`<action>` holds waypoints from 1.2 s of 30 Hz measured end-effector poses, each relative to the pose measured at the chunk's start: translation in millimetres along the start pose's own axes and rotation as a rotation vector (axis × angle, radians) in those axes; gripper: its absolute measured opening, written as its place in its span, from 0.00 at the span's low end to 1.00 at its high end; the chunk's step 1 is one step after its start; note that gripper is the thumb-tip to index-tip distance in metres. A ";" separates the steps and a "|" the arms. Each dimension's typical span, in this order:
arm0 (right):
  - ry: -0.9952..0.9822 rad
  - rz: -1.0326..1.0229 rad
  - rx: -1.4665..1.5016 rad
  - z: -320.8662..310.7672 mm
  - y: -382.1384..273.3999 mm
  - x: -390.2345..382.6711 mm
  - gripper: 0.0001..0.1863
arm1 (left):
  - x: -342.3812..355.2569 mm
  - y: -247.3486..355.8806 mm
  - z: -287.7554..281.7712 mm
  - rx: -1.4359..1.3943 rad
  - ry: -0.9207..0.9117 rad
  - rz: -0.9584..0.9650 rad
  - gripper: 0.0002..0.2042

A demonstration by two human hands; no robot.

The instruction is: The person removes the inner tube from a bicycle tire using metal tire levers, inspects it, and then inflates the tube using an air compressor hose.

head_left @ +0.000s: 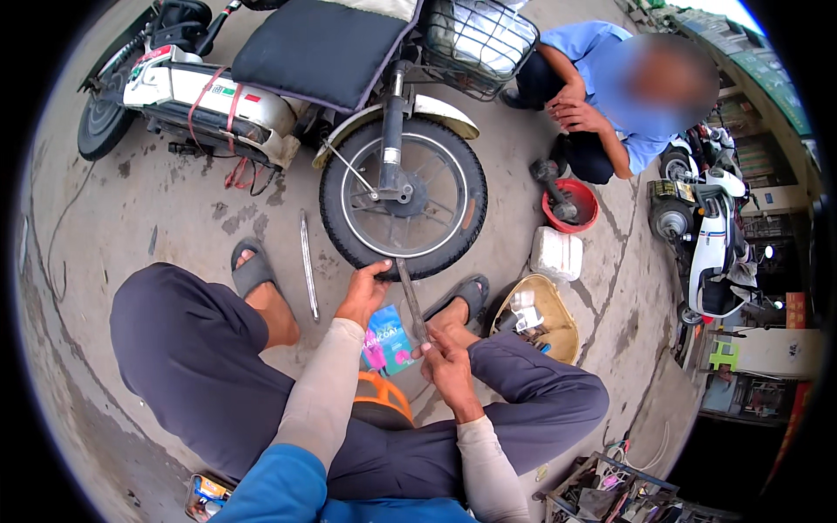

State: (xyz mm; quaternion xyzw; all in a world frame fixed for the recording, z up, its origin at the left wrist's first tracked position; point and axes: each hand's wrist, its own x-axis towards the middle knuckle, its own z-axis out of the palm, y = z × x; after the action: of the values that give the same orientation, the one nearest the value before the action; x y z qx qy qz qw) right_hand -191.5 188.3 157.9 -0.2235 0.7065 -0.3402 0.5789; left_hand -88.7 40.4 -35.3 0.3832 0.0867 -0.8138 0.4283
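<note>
A scooter's front wheel [349, 187] stands in front of me, its black tyre [472, 222] around a silver rim. My left hand [361, 295] is closed at the tyre's lower edge, fingers pressed on the rubber. In my right hand [448, 364] I grip the near end of a long metal tyre lever [410, 298]. The lever's far end reaches the rim at the bottom of the wheel; its exact tip is hard to make out. Another metal bar [308, 266] lies on the ground left of the wheel. Beneath my hands is a blue and pink packet [384, 336].
A person in a blue shirt [602, 96] crouches at the far right beside a red bowl [582, 193]. Nearer stand a white container [556, 253] and a tool-filled tub [562, 324]. An orange-rimmed object [388, 392] sits between my legs. Parked scooters [717, 248] line the right.
</note>
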 end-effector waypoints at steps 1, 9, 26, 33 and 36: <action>-0.015 0.004 -0.015 0.5 -13.8 -3.5 0.26 | -0.1 0.4 -0.5 0.007 -0.004 -0.008 0.16; -0.150 -0.343 -0.390 17.3 -91.3 -28.4 0.22 | -0.2 -0.4 -2.4 -0.018 -0.028 -0.014 0.14; 0.393 -0.796 -0.913 66.3 -158.7 58.8 0.10 | -14.9 16.7 -2.7 -0.041 -0.177 -0.002 0.17; 0.462 -0.692 -0.972 71.8 -193.4 112.4 0.15 | -18.9 32.7 -12.6 0.010 -0.142 -0.039 0.19; 0.500 -0.594 -0.992 54.3 -211.2 152.1 0.17 | -20.9 38.0 -10.9 0.022 -0.122 -0.054 0.20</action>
State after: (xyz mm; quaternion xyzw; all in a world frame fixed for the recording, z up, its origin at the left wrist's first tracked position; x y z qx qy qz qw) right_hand -190.3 -72.9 207.4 -0.5657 0.8021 -0.1603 0.1045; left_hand -46.6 35.3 -21.2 0.3350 0.0618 -0.8477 0.4066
